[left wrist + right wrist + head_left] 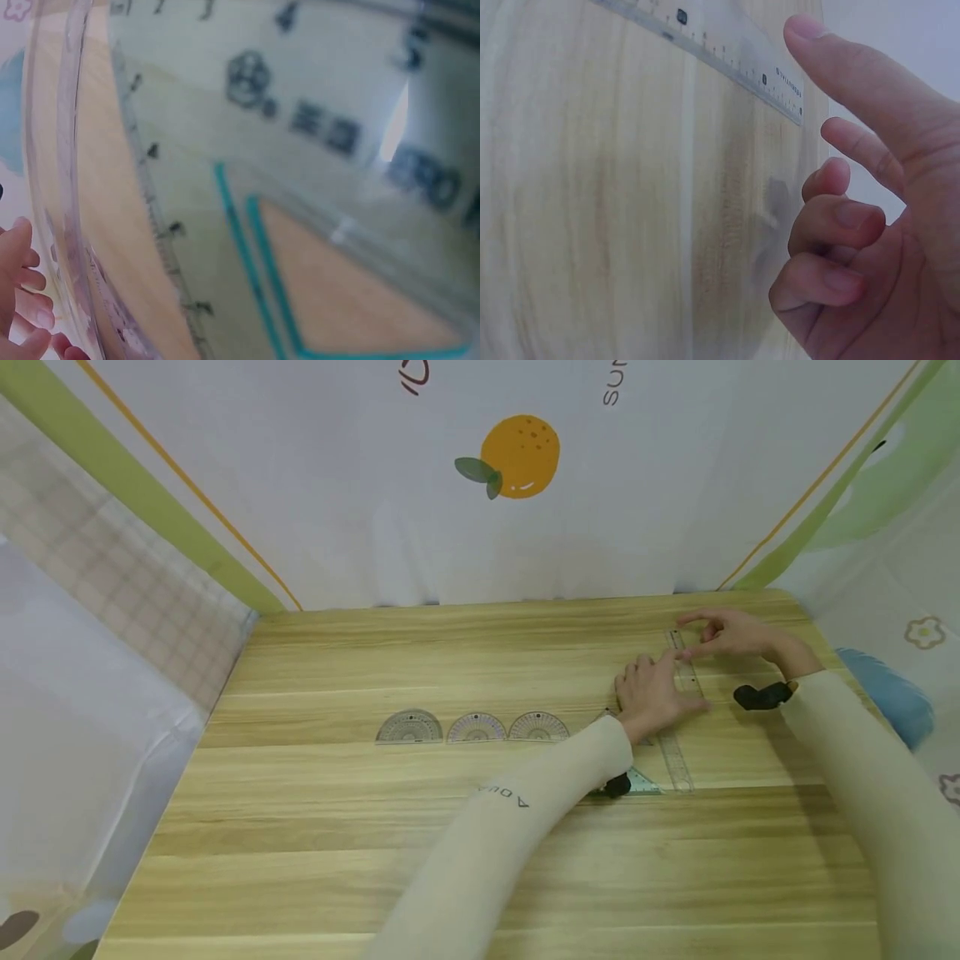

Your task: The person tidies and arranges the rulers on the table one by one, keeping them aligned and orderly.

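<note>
A clear straight ruler (677, 764) lies lengthwise near the right side of the table. My left hand (651, 693) reaches across its middle with fingers and thumb spread. At the far end, my right hand (733, 635) has its thumb and index finger stretched out by the ruler, the two tips apart. In the right wrist view the other fingers (836, 225) are loosely bent, with nothing inside them. A green-tinted set square (180, 150) with a triangular cutout fills the left wrist view; in the head view my left sleeve partly hides the set square (645, 784).
Three clear half-round protractors stand in a row left of my hand: the left one (408, 727), middle one (477, 728) and right one (538, 727). Another clear piece (606, 714) is mostly hidden under my left wrist. A printed curtain (337, 527) hangs behind the wooden table (300, 827).
</note>
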A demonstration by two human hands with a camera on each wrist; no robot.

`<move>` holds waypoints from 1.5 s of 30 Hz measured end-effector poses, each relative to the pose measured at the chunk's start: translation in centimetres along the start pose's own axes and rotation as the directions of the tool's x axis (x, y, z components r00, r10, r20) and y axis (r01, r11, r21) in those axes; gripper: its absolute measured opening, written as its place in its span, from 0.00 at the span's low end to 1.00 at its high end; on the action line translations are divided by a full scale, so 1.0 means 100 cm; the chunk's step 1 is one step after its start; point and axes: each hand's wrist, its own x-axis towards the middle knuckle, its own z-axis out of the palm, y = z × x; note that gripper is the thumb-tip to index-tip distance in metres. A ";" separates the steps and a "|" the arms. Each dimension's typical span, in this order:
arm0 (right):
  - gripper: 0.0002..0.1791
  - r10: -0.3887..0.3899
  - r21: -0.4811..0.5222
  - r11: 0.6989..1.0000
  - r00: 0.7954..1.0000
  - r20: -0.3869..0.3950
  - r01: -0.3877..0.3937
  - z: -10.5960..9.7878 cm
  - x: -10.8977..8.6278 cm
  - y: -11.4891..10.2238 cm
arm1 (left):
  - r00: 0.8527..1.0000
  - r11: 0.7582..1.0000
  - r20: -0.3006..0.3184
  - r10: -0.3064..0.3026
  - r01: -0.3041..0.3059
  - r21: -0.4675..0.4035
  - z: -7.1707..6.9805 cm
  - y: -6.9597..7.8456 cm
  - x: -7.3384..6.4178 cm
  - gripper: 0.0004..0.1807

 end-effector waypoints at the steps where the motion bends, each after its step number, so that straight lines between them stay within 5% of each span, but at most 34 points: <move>1: 0.38 0.001 0.002 1.000 1.000 0.002 -0.001 0.000 0.000 0.001 | 1.000 1.000 -0.001 -0.001 0.001 -0.002 0.000 0.000 0.000 0.43; 19: 0.37 -0.013 0.042 0.999 1.000 0.027 0.012 -0.002 -0.001 0.004 | 0.998 0.999 0.041 -0.038 0.037 0.023 0.001 0.001 0.005 0.45; 45: 0.34 -0.012 0.056 0.998 0.999 0.031 0.011 0.001 0.001 0.003 | 0.999 0.998 0.010 -0.047 0.046 0.036 0.002 0.003 0.004 0.41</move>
